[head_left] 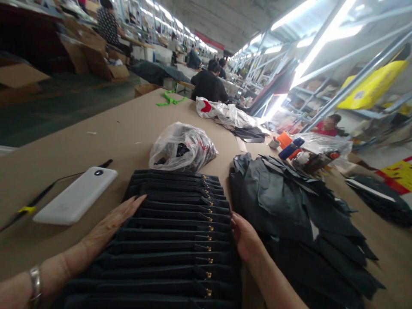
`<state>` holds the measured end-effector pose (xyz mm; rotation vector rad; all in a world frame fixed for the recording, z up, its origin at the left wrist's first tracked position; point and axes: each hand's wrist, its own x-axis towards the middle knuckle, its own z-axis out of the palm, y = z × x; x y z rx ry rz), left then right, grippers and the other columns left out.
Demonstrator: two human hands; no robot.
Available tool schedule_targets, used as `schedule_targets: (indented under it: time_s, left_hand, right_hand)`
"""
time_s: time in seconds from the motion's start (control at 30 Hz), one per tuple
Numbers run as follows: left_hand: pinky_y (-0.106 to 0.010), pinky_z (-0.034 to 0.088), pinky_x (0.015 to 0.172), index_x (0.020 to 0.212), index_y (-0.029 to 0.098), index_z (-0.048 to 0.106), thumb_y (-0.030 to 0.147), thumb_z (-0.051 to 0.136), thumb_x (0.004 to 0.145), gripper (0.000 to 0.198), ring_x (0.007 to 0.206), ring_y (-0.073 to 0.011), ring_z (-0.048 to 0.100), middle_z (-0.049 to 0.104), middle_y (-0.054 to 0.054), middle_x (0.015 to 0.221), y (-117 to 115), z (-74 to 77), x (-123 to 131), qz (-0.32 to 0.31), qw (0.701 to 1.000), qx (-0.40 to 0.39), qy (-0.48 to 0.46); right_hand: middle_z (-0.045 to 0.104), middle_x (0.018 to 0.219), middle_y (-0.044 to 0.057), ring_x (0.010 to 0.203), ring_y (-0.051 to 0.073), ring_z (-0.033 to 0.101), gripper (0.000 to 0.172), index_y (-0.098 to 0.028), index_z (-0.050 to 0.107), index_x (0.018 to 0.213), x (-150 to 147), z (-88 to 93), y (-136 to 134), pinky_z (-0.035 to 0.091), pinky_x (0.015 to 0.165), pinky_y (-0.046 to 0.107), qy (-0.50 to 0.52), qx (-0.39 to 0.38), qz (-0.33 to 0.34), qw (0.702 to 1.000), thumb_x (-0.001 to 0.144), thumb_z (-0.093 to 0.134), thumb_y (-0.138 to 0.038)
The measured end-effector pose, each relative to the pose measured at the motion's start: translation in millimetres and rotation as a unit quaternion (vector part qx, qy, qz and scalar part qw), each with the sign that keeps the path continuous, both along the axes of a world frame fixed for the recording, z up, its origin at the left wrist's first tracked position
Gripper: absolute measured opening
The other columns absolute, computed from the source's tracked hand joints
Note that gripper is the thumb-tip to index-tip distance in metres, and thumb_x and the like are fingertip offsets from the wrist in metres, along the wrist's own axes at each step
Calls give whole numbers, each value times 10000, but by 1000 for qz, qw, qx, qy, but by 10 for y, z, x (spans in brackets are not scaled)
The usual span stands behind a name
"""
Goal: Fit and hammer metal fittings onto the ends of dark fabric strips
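A row of overlapping black fabric pieces with gold-coloured zipper pulls (167,246) lies in front of me, its folded edges running crosswise. My left hand (124,212) rests along the left side of the row, open, fingers stretched out and tips on the fabric. On the opposite side, my right hand (246,236) touches the row's edge with fingers slightly bent; some fingers are partly hidden. Right of that hand lies a loose heap of dark cut fabric (289,206). A white power bank (77,195) lies left of my left hand, a dark strap beside it.
Beyond the row stands a clear plastic bag (183,146) with dark items inside. Green ribbon (170,98) and a white plastic bag (222,111) lie farther along the brown table (106,124). A blue cylindrical object (291,148) stands at right. People sit at workstations behind.
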<state>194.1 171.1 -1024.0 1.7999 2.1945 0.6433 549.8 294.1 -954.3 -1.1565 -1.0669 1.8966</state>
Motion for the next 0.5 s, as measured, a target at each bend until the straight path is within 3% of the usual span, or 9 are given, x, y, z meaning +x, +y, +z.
schedule_targets:
  time_s: [0.1, 0.2, 0.27, 0.33, 0.4, 0.5]
  left_hand:
    - [-416, 241, 1102, 1380, 201, 304, 397, 346, 808, 607, 1317, -285, 309, 351, -77, 1437, -36, 25, 12, 13, 1000, 4, 1]
    - [-396, 269, 1093, 1373, 230, 313, 374, 357, 820, 573, 1304, -256, 338, 382, -60, 1420, -65, 256, -37, -31, 999, -23, -11]
    - [-384, 286, 1088, 1361, 215, 330, 382, 426, 798, 595, 1303, -251, 337, 392, -69, 1412, -63, 479, -95, -68, 997, -29, -12]
    - [-399, 273, 1095, 1339, 156, 356, 370, 460, 770, 617, 1310, -259, 319, 390, -104, 1407, -30, 675, -154, -48, 999, -10, 5]
    - [-432, 254, 1100, 1318, 98, 369, 339, 421, 771, 601, 1308, -269, 321, 392, -144, 1396, 34, 787, -200, 27, 999, 9, 26]
    - [-443, 263, 1093, 1311, 73, 362, 313, 390, 767, 595, 1285, -274, 360, 412, -162, 1377, 161, 808, -224, 68, 998, -5, 13]
  right_hand:
    - [688, 958, 96, 928, 235, 635, 349, -128, 616, 1025, 83, 11, 20, 499, 828, 369, 38, -67, 24, 997, 769, 592, -363]
    - [702, 910, 61, 869, 211, 651, 270, -157, 641, 968, 112, 27, 53, 505, 806, 343, 24, -54, 44, 997, 717, 622, -254]
    - [702, 898, 58, 858, 219, 649, 276, -156, 648, 974, 105, 12, 126, 508, 790, 357, -20, 4, 98, 995, 713, 593, -225]
    - [690, 952, 77, 918, 233, 626, 288, -145, 657, 990, 86, -48, 254, 494, 820, 371, -99, 128, 155, 974, 744, 539, -235]
    - [652, 1066, 91, 1025, 238, 576, 319, -159, 664, 1016, 65, -159, 408, 457, 893, 371, -211, 297, 175, 915, 769, 475, -228]
    - [541, 1258, 92, 1182, 247, 465, 402, -184, 614, 1135, 97, -355, 578, 340, 1025, 403, -404, 474, 144, 769, 789, 413, -219]
